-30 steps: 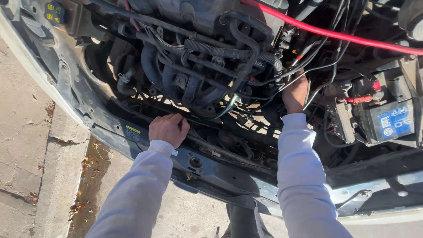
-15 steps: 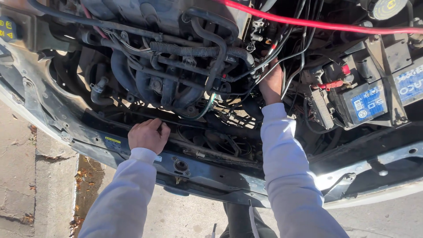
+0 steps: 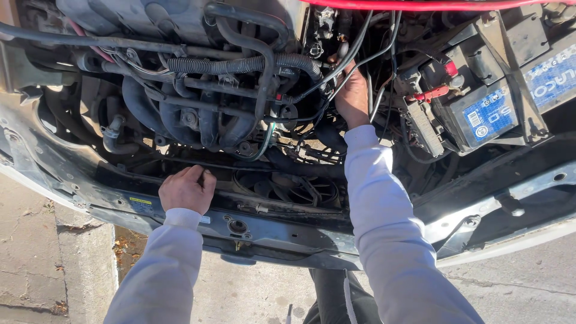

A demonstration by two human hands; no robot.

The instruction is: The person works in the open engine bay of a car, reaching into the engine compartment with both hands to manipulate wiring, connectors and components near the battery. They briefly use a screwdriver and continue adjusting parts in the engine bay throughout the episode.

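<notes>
I lean over an open car engine bay. My left hand [image 3: 187, 189] rests with curled fingers on the dark upper edge of the front crossmember [image 3: 264, 231], just in front of the black intake pipes [image 3: 198, 114]. My right hand [image 3: 353, 95] reaches deeper in, among black hoses and cables [image 3: 312, 78] between the engine and the battery [image 3: 489, 108]. Its fingertips are hidden by the wiring, so whether it holds anything does not show. Both arms wear pale long sleeves.
A red rod or hose [image 3: 432, 5] crosses the top of the view. The radiator fan [image 3: 288, 189] lies below the engine. Concrete pavement [image 3: 48, 264] with dry leaves is at lower left, and my dark trouser leg [image 3: 336, 297] shows at the bottom.
The view has shifted, so the engine bay sits lower and left in the picture. My left hand stays on the crossmember edge and my right hand stays among the cables.
</notes>
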